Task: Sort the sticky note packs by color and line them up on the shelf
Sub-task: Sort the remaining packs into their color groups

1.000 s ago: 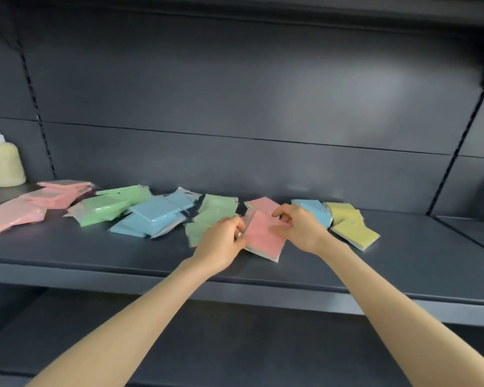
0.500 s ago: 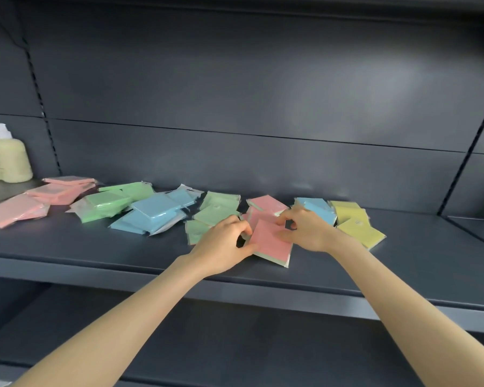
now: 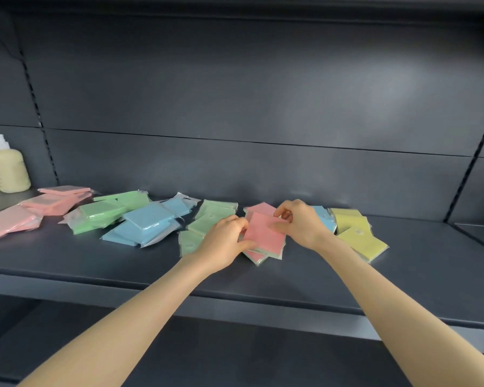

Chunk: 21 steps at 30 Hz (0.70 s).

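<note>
A pink sticky note pack [image 3: 266,236] lies tilted on top of other pink packs [image 3: 256,256] in the middle of the dark shelf [image 3: 95,263]. My left hand [image 3: 224,241] pinches its left edge and my right hand [image 3: 299,222] pinches its upper right corner. To the left lie pale green packs [image 3: 207,222], then blue packs [image 3: 148,222], bright green packs [image 3: 101,213] and a pink pile [image 3: 34,210]. Right of my right hand are a blue pack [image 3: 323,219] and yellow packs [image 3: 361,238].
Two cream bottles [image 3: 9,171] with white caps stand at the far left on the neighbouring shelf section. The shelf's back panel rises right behind the packs. A lower shelf [image 3: 235,358] lies below the front edge.
Both hands have kept hold of the pink pack and shifted it slightly right and forward over the pink packs beneath. The camera has swung a little to the left.
</note>
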### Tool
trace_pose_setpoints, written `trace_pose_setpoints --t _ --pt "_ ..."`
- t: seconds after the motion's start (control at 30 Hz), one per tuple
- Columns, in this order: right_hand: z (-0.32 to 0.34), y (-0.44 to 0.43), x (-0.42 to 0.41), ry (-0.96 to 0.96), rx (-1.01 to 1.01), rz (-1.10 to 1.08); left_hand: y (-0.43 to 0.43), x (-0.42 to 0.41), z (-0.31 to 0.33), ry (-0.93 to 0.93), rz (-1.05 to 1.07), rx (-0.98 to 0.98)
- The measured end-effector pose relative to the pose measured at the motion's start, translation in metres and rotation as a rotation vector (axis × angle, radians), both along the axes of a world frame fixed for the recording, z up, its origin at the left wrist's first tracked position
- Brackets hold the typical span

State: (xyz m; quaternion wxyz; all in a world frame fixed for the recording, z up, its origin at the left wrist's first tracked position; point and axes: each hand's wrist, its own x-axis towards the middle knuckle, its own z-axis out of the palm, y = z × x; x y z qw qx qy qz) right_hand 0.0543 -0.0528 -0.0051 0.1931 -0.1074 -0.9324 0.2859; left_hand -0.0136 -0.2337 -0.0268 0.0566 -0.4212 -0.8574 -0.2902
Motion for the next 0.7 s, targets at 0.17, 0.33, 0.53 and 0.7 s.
trace_pose_setpoints --t 0.17,0.33,0.53,0.7 --pt "0.007 0.012 -0.024 0.062 -0.03 -0.027 0.014 -0.016 0.005 -0.021 0.012 0.05" --pt "0.002 0.02 -0.043 -0.007 -0.048 -0.05 0.03 -0.033 0.007 0.016 0.054 -0.003" --pt "0.001 0.026 -0.047 -0.131 0.023 -0.016 0.033 -0.045 0.009 -0.004 0.03 -0.084" --pt "0.014 0.026 -0.04 -0.203 0.148 0.01 0.027 -0.044 0.014 0.016 -0.015 -0.135"
